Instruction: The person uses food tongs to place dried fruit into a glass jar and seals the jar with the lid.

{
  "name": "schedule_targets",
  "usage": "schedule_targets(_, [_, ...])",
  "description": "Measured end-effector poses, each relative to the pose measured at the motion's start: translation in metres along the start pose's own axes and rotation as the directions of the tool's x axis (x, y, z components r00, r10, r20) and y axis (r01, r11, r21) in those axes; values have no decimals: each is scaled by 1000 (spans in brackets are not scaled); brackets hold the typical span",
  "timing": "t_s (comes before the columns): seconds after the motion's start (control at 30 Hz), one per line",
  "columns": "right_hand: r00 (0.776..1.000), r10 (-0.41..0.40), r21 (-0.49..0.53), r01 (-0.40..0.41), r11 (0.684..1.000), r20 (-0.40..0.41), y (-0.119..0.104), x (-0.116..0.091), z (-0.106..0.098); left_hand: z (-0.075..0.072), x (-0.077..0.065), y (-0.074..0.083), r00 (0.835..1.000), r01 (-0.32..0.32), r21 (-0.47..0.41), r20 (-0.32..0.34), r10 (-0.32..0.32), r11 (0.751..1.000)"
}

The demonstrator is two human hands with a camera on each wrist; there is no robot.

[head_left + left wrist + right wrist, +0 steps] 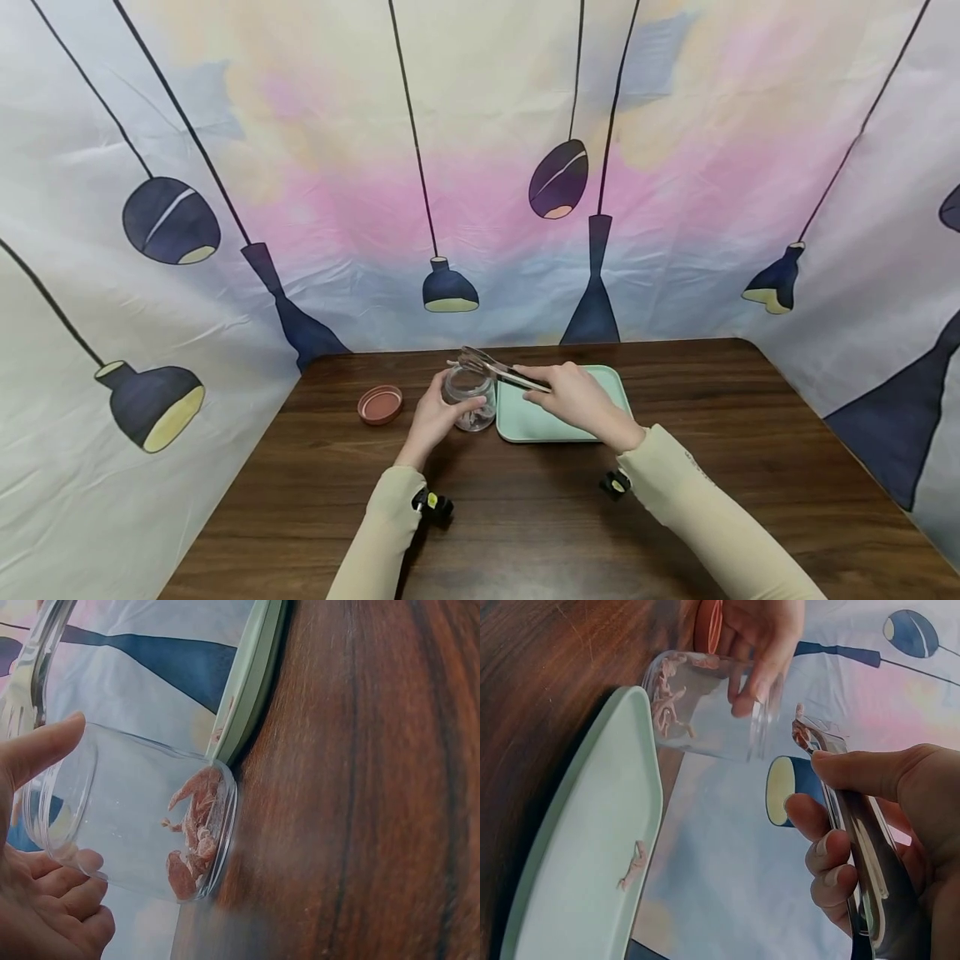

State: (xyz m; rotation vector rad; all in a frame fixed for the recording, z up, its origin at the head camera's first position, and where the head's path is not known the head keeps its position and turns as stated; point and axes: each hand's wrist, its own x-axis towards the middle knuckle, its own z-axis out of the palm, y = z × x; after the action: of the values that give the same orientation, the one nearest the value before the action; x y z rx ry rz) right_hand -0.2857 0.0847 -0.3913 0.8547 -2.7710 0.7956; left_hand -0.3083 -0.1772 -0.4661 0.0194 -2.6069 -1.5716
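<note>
My left hand [437,415] grips a clear jar [127,802] near its rim, thumb on one side and fingers on the other. Several pinkish-brown dried pieces [196,836] lie at the jar's bottom. Metal tongs [859,855] are held in my right hand [573,398], thumb and fingers pressing their arms. At the tongs' tips, just above the jar's mouth, a small reddish piece [801,735] appears pinched. Beside the jar is a pale green tray [525,421], partly covered by my right hand in the head view. One dried piece [634,866] lies on the tray.
A reddish-brown round lid [380,405] lies on the wooden table [525,533], left of the jar. Behind the table's far edge hangs a cloth [495,208] printed with lamps. Both wrists carry small black cameras.
</note>
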Motion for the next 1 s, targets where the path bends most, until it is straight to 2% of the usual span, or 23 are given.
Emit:
schedule_targets(0.13, [1000, -8, -16, 7, 1000, -15, -1, 1, 4, 1, 1, 0, 1000, -8, 13, 2, 8, 1000])
schedule_targets(0.37, [998, -41, -59, 38, 998, -48, 0, -1, 8, 2, -1, 2, 1000, 17, 12, -2, -17, 1000])
schedule_targets(0.6, [999, -31, -74, 29, 997, -29, 0, 0, 7, 2, -1, 3, 1000, 6, 4, -7, -6, 1000])
schedule_targets(1.0, [1000, -5, -40, 5, 999, -4, 1, -1, 4, 1, -1, 0, 1000, -6, -15, -3, 6, 1000])
